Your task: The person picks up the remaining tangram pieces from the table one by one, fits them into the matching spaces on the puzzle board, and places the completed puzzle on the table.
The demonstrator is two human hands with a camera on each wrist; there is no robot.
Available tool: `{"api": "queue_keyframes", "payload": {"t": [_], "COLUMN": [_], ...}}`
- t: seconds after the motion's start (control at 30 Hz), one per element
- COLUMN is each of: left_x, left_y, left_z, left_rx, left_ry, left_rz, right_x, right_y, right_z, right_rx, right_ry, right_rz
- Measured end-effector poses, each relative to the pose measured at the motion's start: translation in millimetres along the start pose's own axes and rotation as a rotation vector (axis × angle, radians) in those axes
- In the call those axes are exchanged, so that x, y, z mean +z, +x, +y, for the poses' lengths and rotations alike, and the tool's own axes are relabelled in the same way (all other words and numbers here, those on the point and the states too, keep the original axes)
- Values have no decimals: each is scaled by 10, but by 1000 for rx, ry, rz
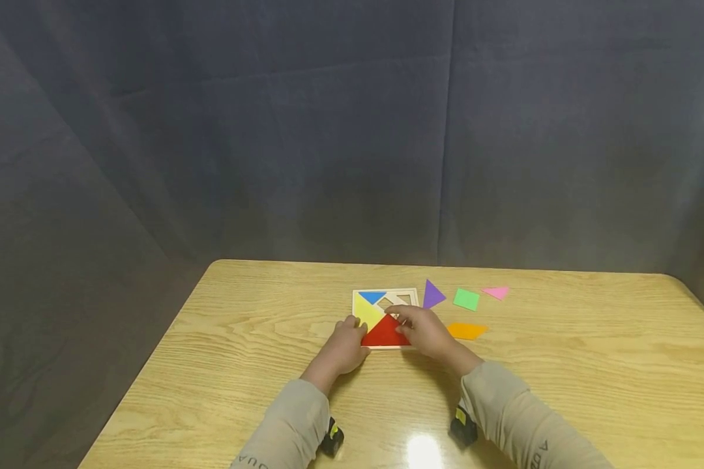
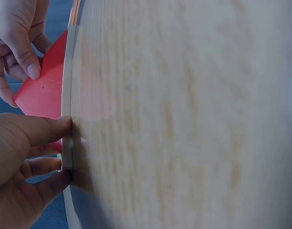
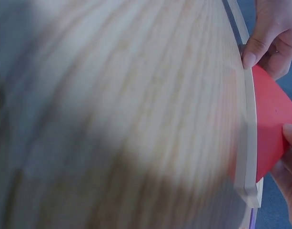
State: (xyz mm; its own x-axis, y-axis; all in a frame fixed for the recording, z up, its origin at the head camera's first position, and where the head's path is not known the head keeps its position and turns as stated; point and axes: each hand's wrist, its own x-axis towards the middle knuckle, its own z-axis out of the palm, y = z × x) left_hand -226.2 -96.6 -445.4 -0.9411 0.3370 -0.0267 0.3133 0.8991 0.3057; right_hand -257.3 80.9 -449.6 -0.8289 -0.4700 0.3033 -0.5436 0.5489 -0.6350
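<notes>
A wooden tangram tray (image 1: 385, 290) lies on the table, with a blue triangle (image 1: 372, 297) and a yellow triangle (image 1: 366, 312) in it. Along its near side is a large red triangle (image 1: 385, 333). My left hand (image 1: 345, 344) grips the tray's near left corner, thumb against the front edge, as the left wrist view shows. With thumb and fingers, my right hand (image 1: 425, 331) holds the red triangle near its top and right side. It partly covers the tray's right side. Whether the red triangle lies fully flat cannot be told.
Right of the tray lie a purple triangle (image 1: 433, 295), a green square (image 1: 466, 299), a pink triangle (image 1: 496, 292) and an orange parallelogram (image 1: 468, 331). The wooden table (image 1: 270, 312) ends at a dark curtain (image 1: 328, 163) behind.
</notes>
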Motion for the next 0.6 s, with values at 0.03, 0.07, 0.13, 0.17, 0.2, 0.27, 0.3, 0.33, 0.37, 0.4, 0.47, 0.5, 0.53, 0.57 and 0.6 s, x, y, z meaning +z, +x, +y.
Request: {"api": "queue_keyframes", "payload": {"t": [0.03, 0.07, 0.13, 0.17, 0.2, 0.27, 0.3, 0.33, 0.37, 0.4, 0.47, 0.5, 0.53, 0.57, 0.6], "left_x": [1, 4, 14, 18, 24, 34, 36, 37, 39, 39, 35, 34, 32, 31, 29], "left_y": [0, 1, 3, 4, 5, 8, 10, 11, 13, 14, 13, 13, 11, 10, 9], "left_z": [0, -1, -4, -3, -4, -4, -2, -2, -2, -2, -1, 0, 0, -1, -1], "left_rx": [0, 0, 1, 1, -1, -2, -4, -5, -6, -9, -12, -14, -14, -15, -15], "left_ry": [-1, -4, -10, -13, -16, -14, -15, -12, -8, -7, -5, -6, -4, -3, 1], "left_rz": [1, 3, 7, 8, 8, 10, 10, 9, 10, 9, 9, 9, 8, 9, 9], "right_x": [2, 5, 13, 18, 22, 32, 39, 45, 50, 55, 66, 69, 73, 78, 82], "right_y": [1, 2, 5, 7, 8, 13, 16, 19, 23, 27, 32, 34, 39, 43, 47], "right_z": [-3, -9, -19, -23, -28, -27, -23, -20, -18, -17, -15, -18, -22, -24, -29], "right_rx": [8, 18, 38, 51, 60, 72, 78, 85, 87, 89, 95, 99, 101, 102, 103], "right_ry": [-7, -15, -39, -52, -60, -79, -89, -95, -100, -105, -117, -123, -129, -138, -149], "right_rz": [-3, -6, -12, -15, -16, -19, -23, -24, -25, -25, -29, -33, -34, -39, -40]}}
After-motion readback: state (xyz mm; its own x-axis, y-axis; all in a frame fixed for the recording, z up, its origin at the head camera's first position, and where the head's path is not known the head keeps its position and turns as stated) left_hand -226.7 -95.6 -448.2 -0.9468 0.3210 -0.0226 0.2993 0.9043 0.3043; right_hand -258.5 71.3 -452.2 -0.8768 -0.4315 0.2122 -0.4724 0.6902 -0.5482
